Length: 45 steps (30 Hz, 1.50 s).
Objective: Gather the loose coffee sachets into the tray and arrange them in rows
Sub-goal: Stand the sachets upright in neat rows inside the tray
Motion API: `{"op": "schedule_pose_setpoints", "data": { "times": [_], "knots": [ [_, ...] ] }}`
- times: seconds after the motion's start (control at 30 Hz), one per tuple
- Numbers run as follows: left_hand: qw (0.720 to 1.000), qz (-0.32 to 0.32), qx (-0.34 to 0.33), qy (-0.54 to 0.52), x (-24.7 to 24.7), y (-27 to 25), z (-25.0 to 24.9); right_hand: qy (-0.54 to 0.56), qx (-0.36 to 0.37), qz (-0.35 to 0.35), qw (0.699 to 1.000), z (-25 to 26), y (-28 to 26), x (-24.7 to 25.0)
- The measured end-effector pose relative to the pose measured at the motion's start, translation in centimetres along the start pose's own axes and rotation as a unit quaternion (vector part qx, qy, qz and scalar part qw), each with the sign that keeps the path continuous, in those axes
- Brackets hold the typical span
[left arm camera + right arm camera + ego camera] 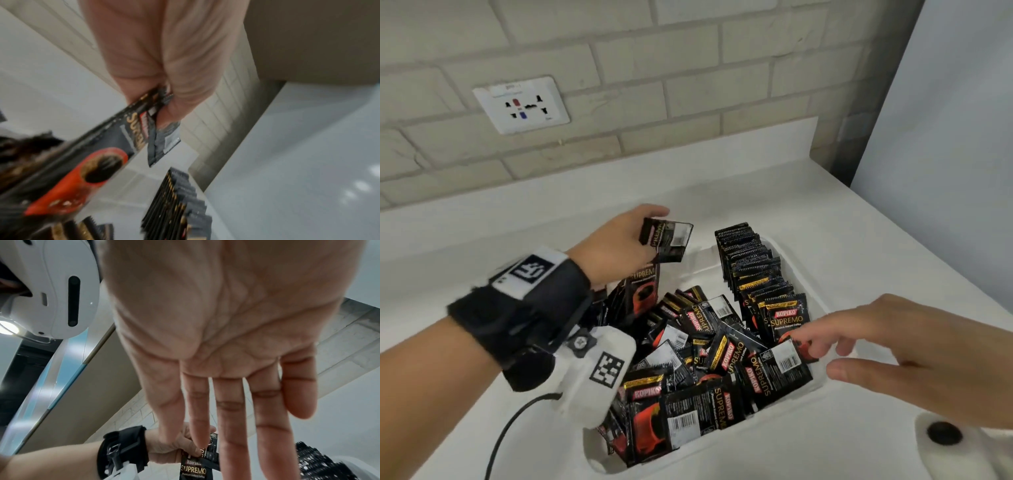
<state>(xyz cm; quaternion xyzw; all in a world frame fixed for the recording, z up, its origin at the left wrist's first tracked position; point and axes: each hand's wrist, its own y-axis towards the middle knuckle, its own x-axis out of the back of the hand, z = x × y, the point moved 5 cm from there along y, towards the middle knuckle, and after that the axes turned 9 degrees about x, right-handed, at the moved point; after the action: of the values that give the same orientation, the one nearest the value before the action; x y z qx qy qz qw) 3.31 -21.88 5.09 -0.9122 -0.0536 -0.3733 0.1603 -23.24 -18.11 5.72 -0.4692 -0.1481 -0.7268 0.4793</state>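
My left hand (616, 240) pinches a few sachets (667, 242) between thumb and fingers, above the far left corner of the tray (822, 383); they are fanned rather than squared, and I judge one could slide out and drop back into the jumble if I tilt them further. My right hand (914, 353) hangs over the tray's near right edge, fingers spread and straight, holding nothing, its tips just at the front sachet of the standing row (753, 270). A careless nudge there could, I think, topple that row like dominoes, since only its own packing props it. Inside the tray, the row stands on edge along the right side, while the loose heap (709, 370) fills the rest, overlapping at all angles, some faces up, some barcodes up. The tray sits on the white table (808, 212).
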Motion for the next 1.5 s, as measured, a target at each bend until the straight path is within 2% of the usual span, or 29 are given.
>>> {"op": "schedule_pose_setpoints", "data": {
  "times": [0.13,0.2,0.3,0.37,0.43,0.53,0.6,0.7,0.73,0.8,0.9,1.0,1.13,1.27,1.33,1.37,1.43,1.5],
  "knots": [
    [0.986,-0.024,-0.016,-0.166,1.6,-1.4,0.3,0.054,0.039,-0.041,0.997,1.3,1.4,1.2],
    [0.971,-0.033,-0.034,-0.233,2.0,-2.1,0.0,0.128,0.054,-0.07,0.988,2.0,2.6,1.6],
    [0.945,-0.034,-0.063,-0.319,2.4,-3.3,-0.8,0.22,0.08,-0.164,0.958,2.3,4.7,2.3],
    [0.925,-0.027,-0.085,-0.368,2.4,-4.2,-1.3,0.287,0.06,-0.21,0.933,2.3,6.1,2.4],
    [0.901,-0.024,-0.103,-0.42,2.3,-5.0,-1.9,0.375,0.03,-0.19,0.907,2.4,7.4,1.5],
    [0.855,-0.03,-0.132,-0.501,2.0,-6.1,-2.8,0.465,0.008,-0.116,0.878,3.0,8.6,-0.3],
    [0.83,-0.039,-0.139,-0.539,1.5,-6.6,-3.3,0.544,0.022,-0.1,0.833,3.5,9.0,-0.7],
    [0.816,-0.052,-0.132,-0.56,0.1,-6.8,-3.6,0.688,0.056,-0.099,0.717,3.7,9.3,-0.4],
    [0.818,-0.052,-0.125,-0.559,-0.5,-6.8,-3.5,0.711,0.068,-0.103,0.692,3.8,9.4,-0.2],
    [0.829,-0.041,-0.109,-0.548,-1.7,-6.8,-3.0,0.725,0.077,-0.119,0.674,3.7,9.3,-0.1],
    [0.857,-0.023,-0.096,-0.506,-3.6,-6.9,-2.3,0.722,0.043,-0.145,0.676,2.8,9.0,-0.5],
    [0.91,-0.02,-0.125,-0.394,-5.2,-7.6,-2.2,0.706,0.003,-0.166,0.688,2.0,8.7,-1.5],
    [0.941,0.047,-0.139,-0.306,-5.4,-7.8,-3.3,0.692,-0.021,-0.211,0.69,0.4,8.1,-1.9],
    [0.981,0.026,-0.093,-0.168,-2.1,-4.8,-2.9,0.681,-0.027,-0.268,0.681,-2.0,6.6,-0.6],
    [0.996,0.06,-0.052,-0.037,-1.8,-2.9,-2.4,0.676,-0.022,-0.288,0.678,-3.2,5.7,-0.3],
    [0.993,0.087,-0.037,0.067,-2.2,-2.1,-2.0,0.672,-0.022,-0.295,0.679,-3.8,5.2,-0.4],
    [0.959,0.145,-0.013,0.243,-3.7,-0.7,-1.3,0.662,-0.022,-0.307,0.683,-4.7,4.2,-0.4],
    [0.922,0.199,0.013,0.331,-5.3,0.3,-0.5,0.654,-0.016,-0.314,0.688,-5.2,3.3,-0.4]
  ]
}}
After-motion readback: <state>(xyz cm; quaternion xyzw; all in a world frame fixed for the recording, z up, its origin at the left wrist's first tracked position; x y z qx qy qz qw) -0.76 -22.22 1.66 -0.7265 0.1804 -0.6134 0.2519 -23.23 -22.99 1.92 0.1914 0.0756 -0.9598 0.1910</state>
